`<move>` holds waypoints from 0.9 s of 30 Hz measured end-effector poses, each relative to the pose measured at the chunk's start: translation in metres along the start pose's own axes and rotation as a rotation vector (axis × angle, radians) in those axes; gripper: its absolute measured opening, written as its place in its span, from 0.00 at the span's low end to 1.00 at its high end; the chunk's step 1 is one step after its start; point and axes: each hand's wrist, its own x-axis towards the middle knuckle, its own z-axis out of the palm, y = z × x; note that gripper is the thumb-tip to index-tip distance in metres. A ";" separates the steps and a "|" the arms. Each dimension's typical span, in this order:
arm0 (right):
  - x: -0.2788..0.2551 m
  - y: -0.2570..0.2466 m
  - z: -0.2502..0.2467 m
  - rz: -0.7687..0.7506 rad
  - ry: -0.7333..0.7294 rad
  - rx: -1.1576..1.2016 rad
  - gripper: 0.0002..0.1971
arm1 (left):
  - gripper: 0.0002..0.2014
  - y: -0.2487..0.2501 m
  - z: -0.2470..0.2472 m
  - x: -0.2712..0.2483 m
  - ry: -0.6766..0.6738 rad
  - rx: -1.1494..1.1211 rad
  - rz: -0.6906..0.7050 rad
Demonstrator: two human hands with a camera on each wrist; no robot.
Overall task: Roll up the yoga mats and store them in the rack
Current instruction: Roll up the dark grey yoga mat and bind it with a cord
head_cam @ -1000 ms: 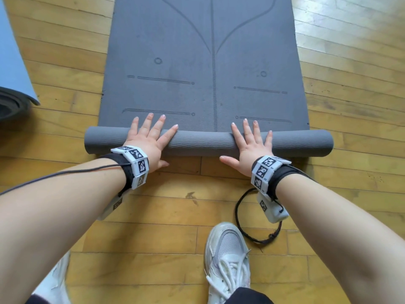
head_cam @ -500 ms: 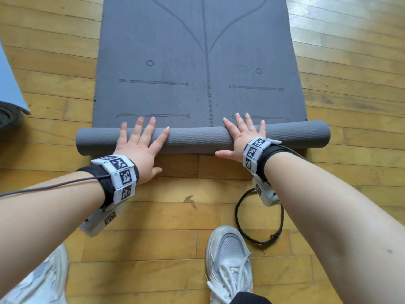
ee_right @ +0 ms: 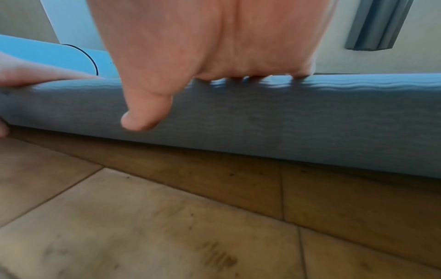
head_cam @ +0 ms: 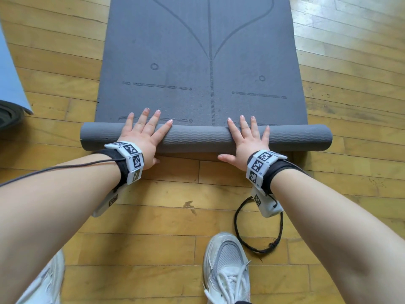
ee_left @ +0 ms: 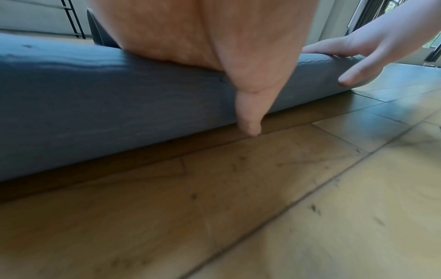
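Across my front, roll (head_cam: 197, 138) lies crosswise | left hand (head_cam: 140, 139), right hand (head_cam: 247, 143) flat atop, fingers straight (gripping nothing) | unrolled mat (head_cam: 197, 62) beyond roll

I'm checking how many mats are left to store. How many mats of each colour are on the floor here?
Grey mat, partly rolled under both hands: 1
Blue mat, only an edge in view at left: 1
Total: 2
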 end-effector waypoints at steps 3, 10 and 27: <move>0.010 0.000 -0.006 0.005 -0.019 -0.035 0.55 | 0.55 -0.004 -0.007 0.007 -0.001 0.015 0.001; 0.030 0.000 -0.018 0.012 -0.050 -0.046 0.60 | 0.59 -0.011 -0.017 0.022 0.001 0.022 -0.005; 0.032 0.015 -0.022 -0.125 0.151 -0.069 0.40 | 0.39 -0.017 -0.039 0.017 0.125 -0.016 0.075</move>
